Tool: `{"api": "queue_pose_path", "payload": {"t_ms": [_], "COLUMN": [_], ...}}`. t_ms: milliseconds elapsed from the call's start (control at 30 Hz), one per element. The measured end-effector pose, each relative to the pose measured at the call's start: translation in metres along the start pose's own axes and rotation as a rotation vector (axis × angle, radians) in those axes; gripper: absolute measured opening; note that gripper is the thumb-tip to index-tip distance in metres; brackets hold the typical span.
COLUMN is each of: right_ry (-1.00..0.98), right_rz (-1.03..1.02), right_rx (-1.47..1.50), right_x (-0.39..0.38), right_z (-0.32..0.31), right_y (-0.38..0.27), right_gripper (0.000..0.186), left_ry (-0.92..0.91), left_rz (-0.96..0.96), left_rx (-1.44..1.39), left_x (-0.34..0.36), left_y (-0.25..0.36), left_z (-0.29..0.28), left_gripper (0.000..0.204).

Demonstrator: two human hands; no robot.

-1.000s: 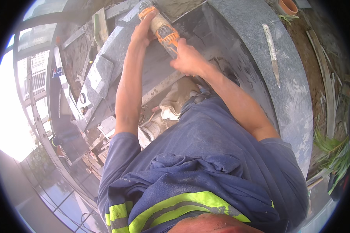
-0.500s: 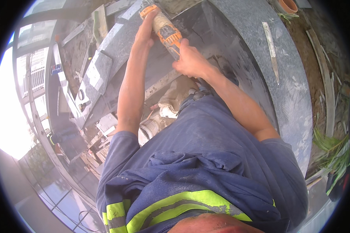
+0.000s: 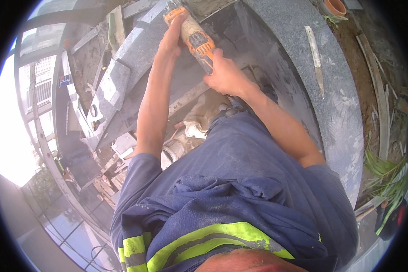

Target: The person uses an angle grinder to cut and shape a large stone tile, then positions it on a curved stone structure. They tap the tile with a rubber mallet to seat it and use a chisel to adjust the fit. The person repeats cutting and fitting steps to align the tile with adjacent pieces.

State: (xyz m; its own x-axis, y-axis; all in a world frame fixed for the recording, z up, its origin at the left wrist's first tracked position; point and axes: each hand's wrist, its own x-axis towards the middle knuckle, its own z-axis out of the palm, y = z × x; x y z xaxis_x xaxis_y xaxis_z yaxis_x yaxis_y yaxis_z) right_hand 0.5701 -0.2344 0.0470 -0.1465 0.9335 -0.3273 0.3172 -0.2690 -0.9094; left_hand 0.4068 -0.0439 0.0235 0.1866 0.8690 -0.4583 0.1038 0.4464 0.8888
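My left hand (image 3: 174, 36) is closed on the front end of a dusty orange-and-grey power tool (image 3: 192, 34), its fingers partly hidden. My right hand (image 3: 224, 75) grips the tool's rear part. The tool lies diagonally at the top of the view, over a dark, dusty stone-lined hollow (image 3: 235, 31). Its head is at the curved grey stone ledge (image 3: 138, 50), which has loose slabs (image 3: 113, 84) on it; whether it touches the stone I cannot tell. Below my hands lie a crumpled beige sack (image 3: 199, 115) and a pale board (image 3: 181, 102).
A wide stone rim (image 3: 335, 118) curves down the right, with a pale strip (image 3: 315, 59) on it. Beyond it are soil, planks (image 3: 378, 99), a terracotta pot (image 3: 333, 7) and green leaves (image 3: 385, 174). Rubble (image 3: 113, 172) and a metal-framed glazed structure (image 3: 41, 127) are at the left.
Both hands and the tool have shifted slightly right and down in the picture. My grip on the tool looks the same.
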Motion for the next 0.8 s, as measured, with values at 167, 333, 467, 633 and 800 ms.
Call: {"api": "queue_pose_path", "payload": {"t_ms": [167,333,467,633,800], "right_ry": [0.02,0.02,-0.01,0.031,-0.029], "right_rz": [0.005,-0.022,0.011,-0.02,0.064], "right_rx": [-0.011,0.033,0.083,0.041,0.025], "right_x": [-0.004,0.008,0.017,0.016,-0.013], "right_z": [0.004,0.005,0.003,0.01,-0.006], "right_y": [0.007,0.009,0.002,0.011,-0.01], "right_gripper": [0.062,0.061,0.06,0.061,0.061], "left_ry": [0.014,0.025,0.041,0.045,0.011], "left_rz": [0.011,-0.007,-0.004,-0.004,0.032], "left_rx": [-0.014,0.022,0.023,0.042,0.01], "left_x": [-0.001,0.007,0.018,0.027,-0.003], "left_y": [-0.01,-0.007,-0.009,-0.016,-0.011], "left_z": [0.003,-0.001,-0.008,-0.013,0.001], "left_gripper": [0.085,0.088,0.091,0.09,0.087]}}
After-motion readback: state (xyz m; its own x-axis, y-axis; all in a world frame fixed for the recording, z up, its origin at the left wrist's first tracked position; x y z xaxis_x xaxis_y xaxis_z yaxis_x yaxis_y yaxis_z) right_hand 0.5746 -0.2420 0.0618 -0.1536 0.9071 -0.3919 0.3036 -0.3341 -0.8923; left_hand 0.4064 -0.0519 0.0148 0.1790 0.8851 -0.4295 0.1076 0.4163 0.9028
